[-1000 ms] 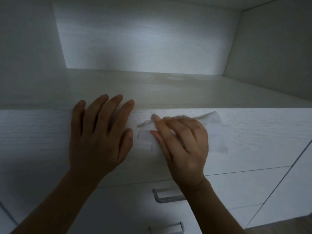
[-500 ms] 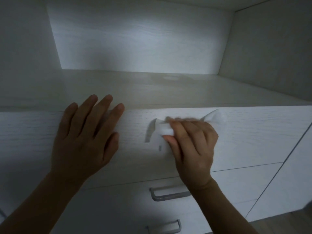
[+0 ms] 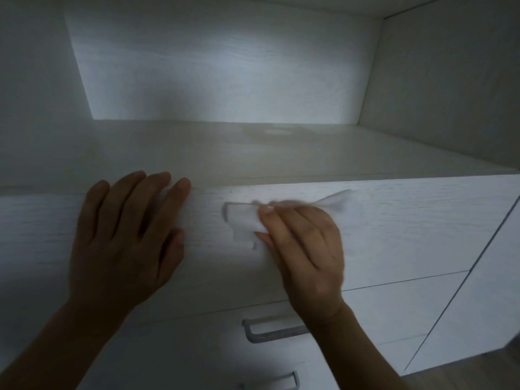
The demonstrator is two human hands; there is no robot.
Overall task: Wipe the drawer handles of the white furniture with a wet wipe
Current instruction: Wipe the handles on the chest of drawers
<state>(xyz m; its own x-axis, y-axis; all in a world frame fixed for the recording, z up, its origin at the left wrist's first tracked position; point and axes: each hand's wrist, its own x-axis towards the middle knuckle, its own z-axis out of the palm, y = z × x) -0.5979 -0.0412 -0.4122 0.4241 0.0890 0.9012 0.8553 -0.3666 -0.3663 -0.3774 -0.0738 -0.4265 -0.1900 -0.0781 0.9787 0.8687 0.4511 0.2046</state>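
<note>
A crumpled white wipe (image 3: 244,224) drapes over the top handle (image 3: 236,204), a grey bar on the white top drawer (image 3: 408,220). One wipe corner trails toward 2 o'clock. At 6 o'clock are the second handle (image 3: 275,336) and third handle (image 3: 295,381), both bare.

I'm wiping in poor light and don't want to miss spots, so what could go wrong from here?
The wet wipe is bunched under your right hand with a loose tail, so the bare left end of the top handle might be skipped. The middle handle and bottom handle sit in shadow, easy to forget. Your left hand, flat on the drawer front, may leave smudges.
</note>
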